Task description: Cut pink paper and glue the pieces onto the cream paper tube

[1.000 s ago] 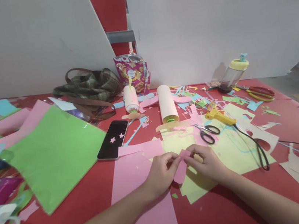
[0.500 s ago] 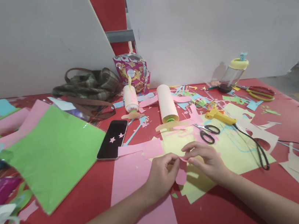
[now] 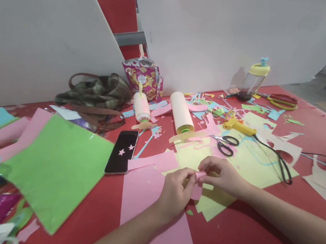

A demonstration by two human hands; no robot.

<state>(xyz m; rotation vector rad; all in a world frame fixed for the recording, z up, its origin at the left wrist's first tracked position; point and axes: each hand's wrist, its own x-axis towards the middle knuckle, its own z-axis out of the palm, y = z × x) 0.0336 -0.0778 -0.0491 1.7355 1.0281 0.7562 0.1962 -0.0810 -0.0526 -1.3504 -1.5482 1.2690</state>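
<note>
Between my hands is a small strip of pink paper [image 3: 196, 192], its upper end curled at the fingertips and its lower part hanging below. My left hand [image 3: 175, 191] pinches it from the left, thumb against index finger. My right hand [image 3: 221, 175] grips the same piece from the right with thumb and fingers. Under them lie a large pink sheet [image 3: 153, 228] and pale yellow sheets [image 3: 216, 209]. Just beyond my hands are black-handled scissors [image 3: 227, 145] and a cream paper cylinder [image 3: 181, 113] lying with its green-centred end toward me.
A yellow glue gun [image 3: 239, 127] with a black cord lies at right. On the left are a phone [image 3: 121, 152] with pink stars on it and a green sheet [image 3: 63, 168]. Farther back stand a smaller paper rocket-like tube [image 3: 142, 106], a snack bag [image 3: 144, 78] and a bottle [image 3: 252, 81].
My right fingers have closed in on the pink strip, and its top now shows as a folded or rolled edge between both hands. The view has shifted very slightly.
</note>
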